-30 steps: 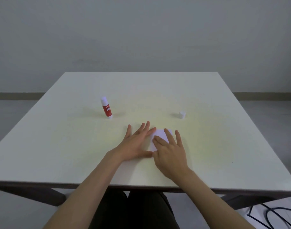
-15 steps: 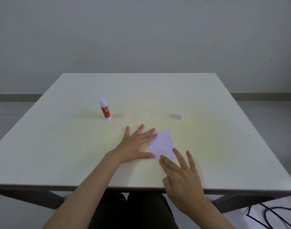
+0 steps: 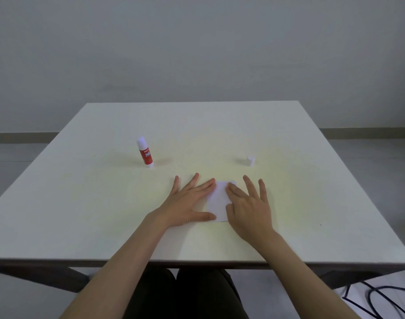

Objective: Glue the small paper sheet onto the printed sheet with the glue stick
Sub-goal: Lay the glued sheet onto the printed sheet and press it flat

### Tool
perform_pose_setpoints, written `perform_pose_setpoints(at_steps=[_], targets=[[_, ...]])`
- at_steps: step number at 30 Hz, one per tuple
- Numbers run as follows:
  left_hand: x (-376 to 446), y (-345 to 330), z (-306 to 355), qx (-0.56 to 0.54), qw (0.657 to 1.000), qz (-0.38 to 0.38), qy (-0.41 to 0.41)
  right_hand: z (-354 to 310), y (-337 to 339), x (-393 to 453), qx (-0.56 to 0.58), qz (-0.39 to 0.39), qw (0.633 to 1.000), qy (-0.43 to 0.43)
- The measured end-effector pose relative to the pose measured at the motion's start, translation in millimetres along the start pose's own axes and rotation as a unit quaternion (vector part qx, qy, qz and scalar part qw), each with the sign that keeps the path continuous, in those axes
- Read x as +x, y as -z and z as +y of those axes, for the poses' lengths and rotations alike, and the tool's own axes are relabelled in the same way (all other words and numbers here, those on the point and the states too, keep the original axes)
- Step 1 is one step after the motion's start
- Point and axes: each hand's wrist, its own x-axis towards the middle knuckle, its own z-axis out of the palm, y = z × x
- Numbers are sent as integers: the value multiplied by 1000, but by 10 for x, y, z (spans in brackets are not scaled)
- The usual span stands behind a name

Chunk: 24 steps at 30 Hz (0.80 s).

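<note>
Your left hand (image 3: 187, 204) and right hand (image 3: 248, 208) lie flat, fingers spread, on the small paper sheet (image 3: 217, 200), gripping nothing; any printed sheet beneath seems washed out.

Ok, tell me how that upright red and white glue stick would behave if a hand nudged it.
The red and white glue stick stands tall on a narrow base and leans slightly, so a nudge near its top would probably tip it. Its round body would likely roll on the smooth white table. It seems small and plastic, so probably light.
</note>
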Motion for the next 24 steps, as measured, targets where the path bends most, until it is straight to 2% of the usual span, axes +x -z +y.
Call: perform_pose_setpoints(at_steps=[4, 9, 14, 20, 24], targets=[[2, -3, -16, 4, 1000, 0, 1, 41, 64, -326, -26, 56, 998, 13], [7, -11, -26, 8, 1000, 0, 1, 9, 80, -667, -23, 84, 995, 45], [-7, -27, -18, 9, 1000, 6, 0, -245, 70, -542, -3, 51, 995, 81], [17, -28, -21, 14, 1000, 7, -3, -240, 32, -150, -12, 25, 999, 30], [16, -31, -23, 10, 1000, 2, -3, -187, -34, 131, 3, -21, 1000, 16]])
